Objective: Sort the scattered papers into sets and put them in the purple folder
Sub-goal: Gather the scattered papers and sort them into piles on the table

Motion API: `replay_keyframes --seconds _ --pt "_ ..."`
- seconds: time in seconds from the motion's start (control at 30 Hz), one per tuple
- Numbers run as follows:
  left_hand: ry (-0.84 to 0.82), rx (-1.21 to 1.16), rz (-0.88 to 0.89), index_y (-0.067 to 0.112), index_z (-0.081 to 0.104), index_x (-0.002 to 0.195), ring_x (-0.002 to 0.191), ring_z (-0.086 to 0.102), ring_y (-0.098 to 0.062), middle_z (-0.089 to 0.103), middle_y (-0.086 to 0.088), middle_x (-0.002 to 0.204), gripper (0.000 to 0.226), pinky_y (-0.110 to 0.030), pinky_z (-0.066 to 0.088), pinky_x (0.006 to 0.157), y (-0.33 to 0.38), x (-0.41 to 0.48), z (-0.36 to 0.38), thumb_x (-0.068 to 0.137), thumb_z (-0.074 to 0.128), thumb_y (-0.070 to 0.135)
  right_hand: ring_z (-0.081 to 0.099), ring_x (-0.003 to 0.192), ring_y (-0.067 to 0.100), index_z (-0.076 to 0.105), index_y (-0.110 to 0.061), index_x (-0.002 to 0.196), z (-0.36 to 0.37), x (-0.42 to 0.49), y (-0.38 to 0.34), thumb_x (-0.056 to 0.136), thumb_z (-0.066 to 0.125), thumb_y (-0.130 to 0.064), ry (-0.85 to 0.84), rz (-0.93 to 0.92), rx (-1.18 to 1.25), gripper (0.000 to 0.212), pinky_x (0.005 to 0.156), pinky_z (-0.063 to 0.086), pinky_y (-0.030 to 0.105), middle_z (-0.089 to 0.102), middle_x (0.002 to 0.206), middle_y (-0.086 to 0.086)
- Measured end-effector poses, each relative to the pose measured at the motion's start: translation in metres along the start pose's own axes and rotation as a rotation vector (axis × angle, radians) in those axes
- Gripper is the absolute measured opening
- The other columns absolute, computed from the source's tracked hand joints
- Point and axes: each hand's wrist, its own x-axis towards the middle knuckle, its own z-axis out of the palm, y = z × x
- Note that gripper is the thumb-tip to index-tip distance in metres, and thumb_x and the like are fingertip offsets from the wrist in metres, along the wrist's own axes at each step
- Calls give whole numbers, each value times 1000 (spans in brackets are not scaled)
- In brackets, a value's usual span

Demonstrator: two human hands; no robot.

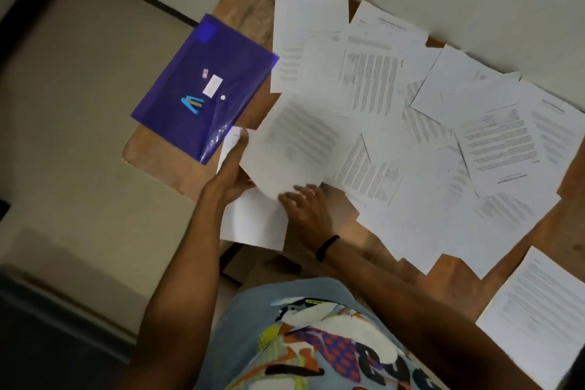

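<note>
1. Left hand (232,177): fingers (238,146) stretched straight along the left edge of a printed sheet (291,142), palm partly beneath it. The thumb is hidden, so whether it clamps the sheet cannot be told.
2. Right hand (305,206): fingers (289,196) bent over the near corner of the same printed sheet, gripping it. There is a black wristband (327,247) on the wrist.
3. Blank sheet (253,222): under and just behind both sets of fingers, hanging over the near edge of the table.
4. Purple folder (228,51): just beyond the left fingertips, flat on the wooden table (158,161) at its corner, one edge past the table's side. The far corner of the printed sheet overlaps it.
5. On the folder, ahead of the left fingers: a blue stapler (192,103), a white label (212,85) and a small pink item (205,73), too blurred to identify.
6. Scattered papers (395,104): many overlapping printed pages, spread beyond and to the right of the right fingers.
7. Single printed page (538,310): well apart from the right fingers, at the table's near-right edge.
</note>
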Motion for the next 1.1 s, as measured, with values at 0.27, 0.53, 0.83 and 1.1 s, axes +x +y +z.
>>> replay_keyframes --seconds 0.27,0.53,0.83,1.1 --pt "239 511 34 11 62 119 98 66 -24 68 -6 115 38 -42 57 88 -40 -20 -62 84 74 2 39 141 38 47 -9 143 8 -18 -20 102 46 -45 -400 200 90 55 118 27 50 46 149 19" --pt "602 1165 54 10 39 140 117 53 -39 51 -21 130 66 -48 51 89 -60 -30 -45 86 75 22 -3 154 34 11 -18 159 26 4 -8 103 46 -39 -639 230 -52 69 124 -3 53 -4 167 15" --pt "382 1429 195 26 14 158 149 16 -39 12 -13 164 84 -56 20 120 -81 -3 12 92 64 45 33 144 33 38 -11 150 16 18 -1 104 47 -35 -480 300 78 53 122 16 50 36 157 14" --pt "444 1463 177 19 12 158 148 20 -38 13 -14 164 80 -54 24 120 -82 8 28 97 56 45 62 105 30 64 -9 115 -23 85 61 102 51 -30 -58 601 192 28 101 49 42 67 115 13"
